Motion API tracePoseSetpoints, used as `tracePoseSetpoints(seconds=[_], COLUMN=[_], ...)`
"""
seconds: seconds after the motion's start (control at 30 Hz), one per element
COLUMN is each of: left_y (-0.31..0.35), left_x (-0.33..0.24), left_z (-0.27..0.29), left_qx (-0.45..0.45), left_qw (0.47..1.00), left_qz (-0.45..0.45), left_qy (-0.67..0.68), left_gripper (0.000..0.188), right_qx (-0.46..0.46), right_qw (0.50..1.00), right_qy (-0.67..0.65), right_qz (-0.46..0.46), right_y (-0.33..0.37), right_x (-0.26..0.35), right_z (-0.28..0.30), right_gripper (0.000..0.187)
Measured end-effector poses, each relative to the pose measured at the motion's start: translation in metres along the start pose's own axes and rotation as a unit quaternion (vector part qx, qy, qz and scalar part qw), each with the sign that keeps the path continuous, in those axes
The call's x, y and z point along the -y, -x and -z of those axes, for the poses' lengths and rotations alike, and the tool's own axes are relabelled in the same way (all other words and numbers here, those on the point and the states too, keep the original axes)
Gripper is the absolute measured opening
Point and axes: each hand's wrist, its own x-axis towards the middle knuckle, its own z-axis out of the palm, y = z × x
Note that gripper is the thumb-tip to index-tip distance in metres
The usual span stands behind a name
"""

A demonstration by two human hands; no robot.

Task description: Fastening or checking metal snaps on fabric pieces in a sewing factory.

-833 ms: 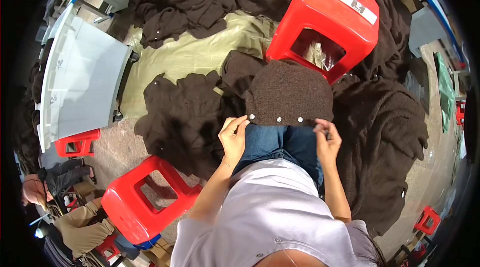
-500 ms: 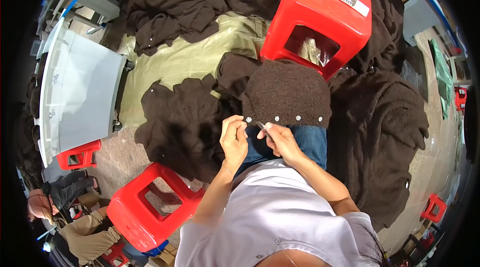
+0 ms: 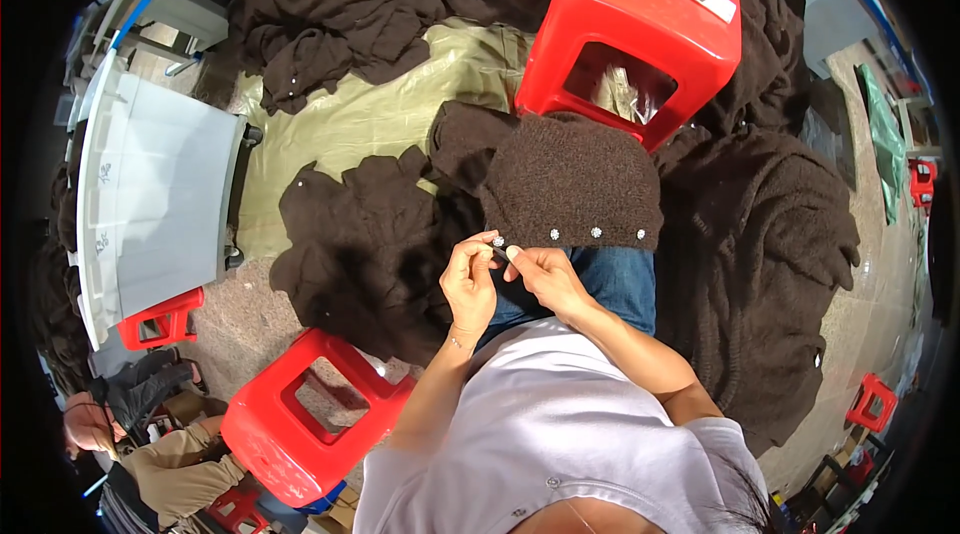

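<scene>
A dark brown knitted garment (image 3: 575, 174) lies across my lap, with a row of several sparkling pale buttons (image 3: 596, 233) along its near edge. My left hand (image 3: 468, 284) is closed in a pinch at the garment's left corner, right beside the end button (image 3: 498, 242). Close against it, my right hand (image 3: 546, 279) grips a small dark metal tool (image 3: 501, 253), its tip at that same button. The fingers cover most of the tool, so its exact kind is hidden.
A red plastic stool (image 3: 640, 14) stands just beyond my lap, and another red stool (image 3: 310, 424) lies near left. Brown garments (image 3: 760, 274) are heaped on both sides and on yellowish sheeting (image 3: 330, 144). A white wheeled bin (image 3: 155, 199) stands left. Another person sits lower left.
My right hand has moved left with the dark tool, bringing its tip up to the end button beside my left fingers. My left hand stays nearly in place.
</scene>
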Motion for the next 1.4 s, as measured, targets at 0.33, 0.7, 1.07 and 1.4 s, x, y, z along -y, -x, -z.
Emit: tracePoseSetpoints(seconds=[0.33,0.7,1.07,1.4], left_y=[-0.001,0.004,0.006,-0.004], left_x=[0.003,0.006,0.005,0.052], left_z=[-0.002,0.000,0.000,0.034], left_qx=[-0.021,0.002,0.002,-0.125], left_qw=[0.998,0.999,0.999,0.986], left_qz=[0.027,0.016,0.013,0.065], left_qy=[0.048,0.028,0.049,-0.090], left_gripper=[0.005,0.007,0.008,0.006], right_qx=[-0.009,0.038,0.069,0.143], right_qw=[0.999,0.987,0.958,0.977], right_qy=[0.043,-0.121,-0.223,-0.131], right_qz=[0.018,-0.094,-0.166,-0.091], right_y=[-0.006,-0.004,-0.003,0.025], right_x=[-0.006,0.008,0.011,-0.001], right_z=[-0.001,0.002,0.005,0.022], right_gripper=[0.045,0.046,0.045,0.051])
